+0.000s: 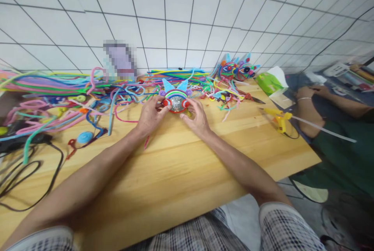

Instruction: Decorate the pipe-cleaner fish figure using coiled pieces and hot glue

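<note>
Between my hands, at the middle of the wooden table, is a pipe-cleaner animal head (177, 103). It has two pointed light-blue ears, purple coils beside them, rainbow bands over the top, a silvery middle and a red-and-white coil at each side. My left hand (152, 114) grips its left side, fingers closed at the red coil. On the opposite side my right hand (196, 117) holds it with thumb and fingers near the other red coil. The fingertips behind the head are partly hidden.
Loose pipe cleaners (46, 106) spread over the left and back. Two similar heads (236, 68) stand at the back right. A yellow glue gun (279, 118) with a glue stick, scissors (257, 99) and a green packet (270, 83) lie right. Another person's arm (308, 110) rests beyond; a black cable (55, 181) loops left.
</note>
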The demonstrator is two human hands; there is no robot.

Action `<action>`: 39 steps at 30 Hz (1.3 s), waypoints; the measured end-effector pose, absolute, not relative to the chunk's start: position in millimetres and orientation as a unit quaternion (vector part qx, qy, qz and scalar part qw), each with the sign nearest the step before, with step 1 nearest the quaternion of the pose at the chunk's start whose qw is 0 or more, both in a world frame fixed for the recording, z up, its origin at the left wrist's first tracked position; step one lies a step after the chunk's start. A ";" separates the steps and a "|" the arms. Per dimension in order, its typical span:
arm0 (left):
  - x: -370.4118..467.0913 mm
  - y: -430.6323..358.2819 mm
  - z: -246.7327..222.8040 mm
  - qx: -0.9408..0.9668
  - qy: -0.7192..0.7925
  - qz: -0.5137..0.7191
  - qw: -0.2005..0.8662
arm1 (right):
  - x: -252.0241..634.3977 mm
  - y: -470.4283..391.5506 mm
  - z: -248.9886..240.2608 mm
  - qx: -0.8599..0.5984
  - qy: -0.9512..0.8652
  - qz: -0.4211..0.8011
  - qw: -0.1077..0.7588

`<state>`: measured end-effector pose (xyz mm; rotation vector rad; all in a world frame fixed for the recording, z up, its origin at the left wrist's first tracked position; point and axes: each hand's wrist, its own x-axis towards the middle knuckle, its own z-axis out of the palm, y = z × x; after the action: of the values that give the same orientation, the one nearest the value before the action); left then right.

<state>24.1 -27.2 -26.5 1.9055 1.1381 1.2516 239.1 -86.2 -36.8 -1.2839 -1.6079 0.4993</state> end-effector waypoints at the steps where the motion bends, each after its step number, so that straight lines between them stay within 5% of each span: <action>1: 24.1 -27.3 -27.2 0.713 0.429 0.470 0.294 | 238.7 -86.1 -37.2 -0.528 -0.662 0.207 0.489; 16: 18.5 -25.3 -23.1 0.750 0.428 0.474 0.170 | 330.7 -55.8 5.7 -0.636 -0.546 0.172 0.518; 27: 24.3 -43.4 0.8 0.803 0.328 0.485 0.111 | 361.2 -15.1 22.3 -0.717 -0.692 0.030 0.073; 39: 24.4 -42.9 3.3 0.808 0.311 0.487 0.119 | 365.8 3.5 22.0 -0.758 -0.653 -0.016 -0.007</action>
<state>24.4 -42.9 3.3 2.3613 0.9089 1.4227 365.8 3.5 22.0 -2.3901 -2.0589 -0.0495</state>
